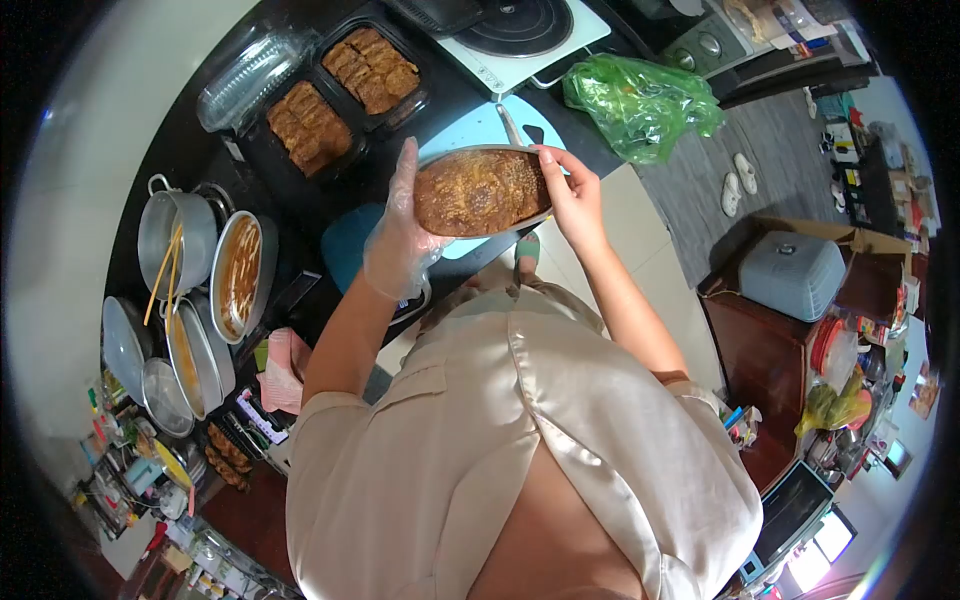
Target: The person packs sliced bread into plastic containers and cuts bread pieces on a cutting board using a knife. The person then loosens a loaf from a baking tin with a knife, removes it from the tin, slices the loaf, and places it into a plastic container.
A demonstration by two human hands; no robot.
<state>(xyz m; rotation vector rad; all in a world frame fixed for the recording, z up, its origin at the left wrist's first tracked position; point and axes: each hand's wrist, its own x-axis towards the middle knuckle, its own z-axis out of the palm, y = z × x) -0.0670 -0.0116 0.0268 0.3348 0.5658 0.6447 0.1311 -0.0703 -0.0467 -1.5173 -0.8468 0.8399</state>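
So both hands are up at chest level around an oval grey metal tin (535,219) with a dark brown, seed-flecked loaf (480,190) sitting inside it. Right hand (573,200) is bare and has its grip closed on the right end, thumb over the rim. Left hand (402,215) is in a loose clear plastic glove, pressed up against the other end with the fingers pointing away from the body. Can't tell how tightly that grip is closed, since part of it is behind the tin.

The tin's being held over a light blue cutting board (465,130) on a glossy black tabletop (450,80). There's a slim silvery handle (507,122) lying on the board too, though the rest of whatever it belongs to is hidden by the tin.

Further left there are two black plastic trays, a nearer one (310,127) and a farther one (370,70), each packed with sliced brown loaf, plus a clear plastic lid (252,85) right beside them. Closer in on the left is a round grey metal pot (203,232) with wooden chopsticks (165,275) leaning by it, next to an oval metal pan (265,265) smeared with brown stuff and whitish streaks. Over on the right, past the board, there's a crumpled green plastic bag (640,105).
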